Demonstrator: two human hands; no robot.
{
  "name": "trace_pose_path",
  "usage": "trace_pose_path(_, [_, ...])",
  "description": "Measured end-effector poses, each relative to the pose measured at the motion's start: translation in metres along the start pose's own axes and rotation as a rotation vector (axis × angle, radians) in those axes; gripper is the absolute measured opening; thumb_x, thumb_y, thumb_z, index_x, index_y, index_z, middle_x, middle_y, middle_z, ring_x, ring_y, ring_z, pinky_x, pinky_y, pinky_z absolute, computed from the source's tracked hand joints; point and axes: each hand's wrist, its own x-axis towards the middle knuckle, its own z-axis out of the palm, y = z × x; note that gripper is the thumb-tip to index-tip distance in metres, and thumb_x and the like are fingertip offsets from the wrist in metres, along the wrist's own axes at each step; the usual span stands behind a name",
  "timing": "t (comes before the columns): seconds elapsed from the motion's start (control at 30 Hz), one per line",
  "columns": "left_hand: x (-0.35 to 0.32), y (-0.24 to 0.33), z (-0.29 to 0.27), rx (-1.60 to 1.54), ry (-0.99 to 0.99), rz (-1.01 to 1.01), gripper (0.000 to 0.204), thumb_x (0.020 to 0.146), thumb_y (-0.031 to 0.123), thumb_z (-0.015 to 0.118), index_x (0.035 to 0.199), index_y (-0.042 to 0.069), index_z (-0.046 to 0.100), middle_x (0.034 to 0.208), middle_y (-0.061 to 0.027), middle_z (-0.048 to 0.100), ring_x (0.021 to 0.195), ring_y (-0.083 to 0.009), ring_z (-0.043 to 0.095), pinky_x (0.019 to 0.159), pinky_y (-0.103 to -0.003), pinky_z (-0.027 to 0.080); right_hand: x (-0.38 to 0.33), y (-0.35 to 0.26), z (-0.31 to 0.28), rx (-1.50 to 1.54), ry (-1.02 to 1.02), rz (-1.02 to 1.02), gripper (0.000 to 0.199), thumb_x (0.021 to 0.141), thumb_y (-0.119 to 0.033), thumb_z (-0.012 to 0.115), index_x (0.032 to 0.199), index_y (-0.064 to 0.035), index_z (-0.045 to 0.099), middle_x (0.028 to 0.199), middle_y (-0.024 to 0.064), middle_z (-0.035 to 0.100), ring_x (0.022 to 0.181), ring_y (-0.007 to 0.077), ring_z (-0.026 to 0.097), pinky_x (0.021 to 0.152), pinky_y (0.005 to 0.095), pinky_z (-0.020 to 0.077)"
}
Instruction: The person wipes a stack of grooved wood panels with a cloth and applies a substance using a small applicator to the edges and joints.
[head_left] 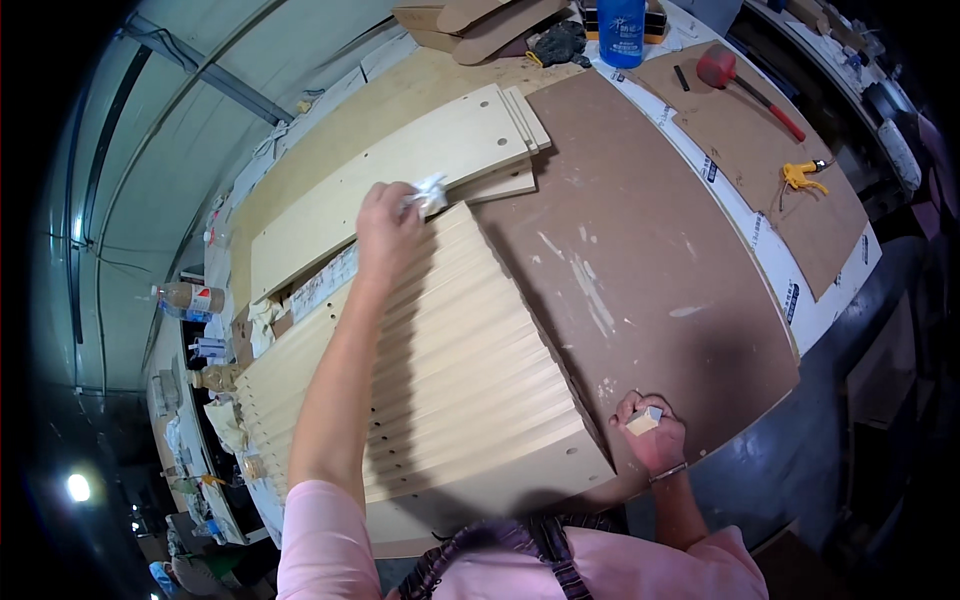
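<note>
My left hand (391,232) reaches forward with its fingers closed on a crumpled white wad (428,194), paper or cloth. It is over the far edge of a row of pale wooden boards (475,345) set closely side by side, with dark holes along them. Beyond lies a small stack of flat pale panels (400,160) with drilled holes. Low at the right, my right hand (655,440) is closed around a small pale block (645,421) with a light grey face. That hand is beside the boards' near right corner, over the brown tabletop sheet (640,270).
At the far right lie a red-headed mallet (718,68) and a yellow air blow gun (802,177). A blue bottle (621,35) stands at the back near cardboard pieces (500,35). Plastic bottles (190,298) line the left edge. Whitish smears (590,290) mark the brown sheet.
</note>
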Motion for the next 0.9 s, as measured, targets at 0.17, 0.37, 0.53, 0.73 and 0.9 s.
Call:
trace_pose_path(0.17, [0.005,0.029,0.018,0.084,0.026,0.123,0.018,0.077,0.003,0.07,0.094,0.005,0.067,0.088,-0.0148,0.059,0.086,-0.0347,0.059,0.075,-0.044,0.049,0.0,-0.001,-0.003,0.001,-0.056,-0.014,0.035,0.08,-0.023,0.063,0.107,-0.0023,0.067,0.097,0.0182,0.057,0.093,0.0305,0.055,0.09,0.0475,0.0425])
trace_pose_path(0.37, [-0.022,0.015,-0.003,-0.037,-0.01,0.183,0.016,0.077,0.002,0.069,0.093,0.005,0.066,0.088,-0.0135,0.059,0.086,-0.0346,0.059,0.074,-0.044,0.049,-0.001,0.002,-0.005,0.036,-0.048,-0.023,0.035,0.08,-0.023,0.062,0.108,-0.002,0.067,0.097,0.0175,0.056,0.095,0.0301,0.055,0.091,0.0473,0.0426])
trace_pose_path(0.53, [-0.073,-0.054,-0.063,0.029,0.091,-0.104,0.018,0.076,-0.001,0.069,0.093,0.003,0.065,0.087,-0.0133,0.06,0.082,-0.0332,0.06,0.073,-0.04,0.049,-0.001,0.005,-0.001,0.044,-0.064,-0.017,0.035,0.081,-0.023,0.062,0.108,-0.0014,0.067,0.096,0.0166,0.056,0.095,0.0296,0.055,0.091,0.0467,0.0428])
trace_pose_path(0.73, [-0.11,-0.025,-0.068,-0.121,-0.036,-0.007,0.02,0.075,-0.001,0.072,0.094,0.002,0.066,0.086,-0.0126,0.059,0.082,-0.0327,0.06,0.073,-0.04,0.049,-0.001,0.0,-0.004,-0.03,0.008,0.012,0.03,0.079,-0.025,0.064,0.103,-0.008,0.068,0.092,0.011,0.053,0.092,0.0244,0.05,0.088,0.0421,0.0396])
trace_pose_path(0.9, [-0.083,0.029,-0.019,-0.08,-0.029,0.045,0.025,0.07,-0.007,0.07,0.091,0.004,0.065,0.093,-0.0135,0.059,0.089,-0.0343,0.06,0.076,-0.042,0.049,-0.004,0.006,-0.018,-0.078,0.012,-0.024,0.028,0.083,-0.024,0.057,0.104,-0.0069,0.066,0.097,0.0118,0.054,0.094,0.0256,0.052,0.09,0.0466,0.0423])
